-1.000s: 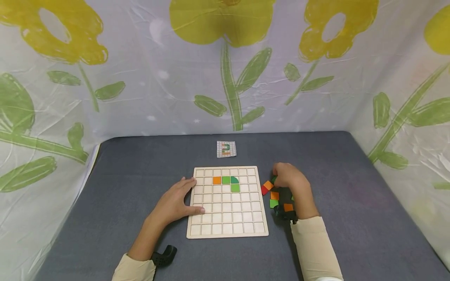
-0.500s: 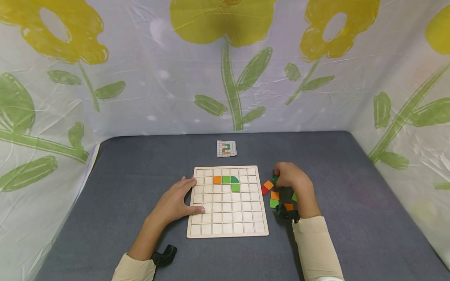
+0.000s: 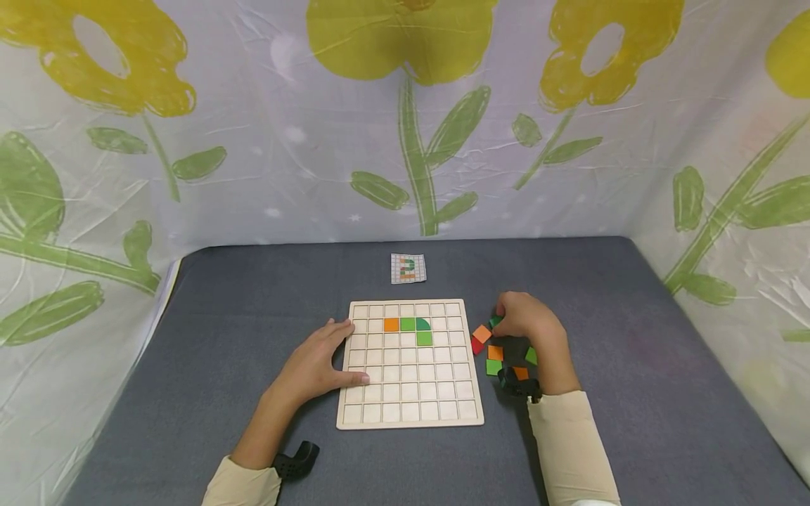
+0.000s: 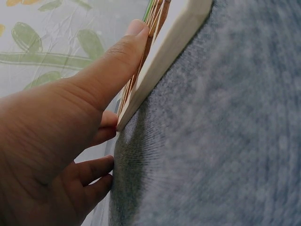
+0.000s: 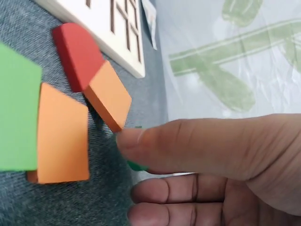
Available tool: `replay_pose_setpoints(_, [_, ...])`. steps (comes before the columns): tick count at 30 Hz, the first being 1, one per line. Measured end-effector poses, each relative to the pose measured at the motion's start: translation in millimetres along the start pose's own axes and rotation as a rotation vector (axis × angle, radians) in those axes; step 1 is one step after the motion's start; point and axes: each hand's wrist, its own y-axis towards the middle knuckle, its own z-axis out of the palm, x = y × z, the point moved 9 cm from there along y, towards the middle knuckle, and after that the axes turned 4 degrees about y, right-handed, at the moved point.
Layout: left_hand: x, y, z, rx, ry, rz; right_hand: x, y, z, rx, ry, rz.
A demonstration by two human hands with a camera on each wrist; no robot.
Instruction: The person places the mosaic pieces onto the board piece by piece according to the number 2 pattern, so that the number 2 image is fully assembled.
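Note:
My left hand [image 3: 314,364] lies at the left edge of a pale wooden grid board [image 3: 408,386], its thumb and fingertips spread along that side. In the left wrist view the straight thumb [image 4: 115,61] rests on the board's grooved top. The board bears an orange square [image 3: 391,325], two light green squares [image 3: 407,324] and a dark green quarter-round tile [image 3: 422,324]. Right of the board, my right hand [image 3: 530,320] pinches a dark green tile [image 3: 495,321]; in the right wrist view only a curved sliver of it [image 5: 137,165] shows beneath the thumb.
Loose tiles lie between board and right hand: a red round-ended one [image 5: 79,54], orange ones [image 3: 495,353] and green ones [image 3: 494,367]. Behind the board is a small pattern card [image 3: 408,268]. A flower-printed curtain [image 3: 285,140] closes off the dark cloth-covered table [image 3: 253,288].
My right hand has shifted slightly to the right; the dark green tile in its fingers and the loose tiles below now show more. My left hand and the board have stayed put.

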Motion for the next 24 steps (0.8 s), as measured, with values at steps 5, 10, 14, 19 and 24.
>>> replay_pose_setpoints(5, [-0.3,-0.1,-0.3,0.001,0.004,0.0,5,-1.7,0,-0.002,0.019,-0.012])
replay_pose_setpoints(10, [-0.5,0.0,-0.4,-0.001,0.009,0.0,12,-4.0,3,0.019,0.051,-0.028])
replay_pose_setpoints(14, [-0.1,0.4,-0.1,-0.002,0.013,-0.002,19,-4.6,9,0.043,0.063,-0.032])
replay_pose_setpoints(19, [0.3,0.3,-0.2,-0.007,0.004,0.001,34,-4.6,16,0.057,0.031,-0.052])
replay_pose_setpoints(24, [0.8,0.6,0.4,-0.007,0.003,0.002,48,-3.0,26,0.075,-0.004,-0.052])
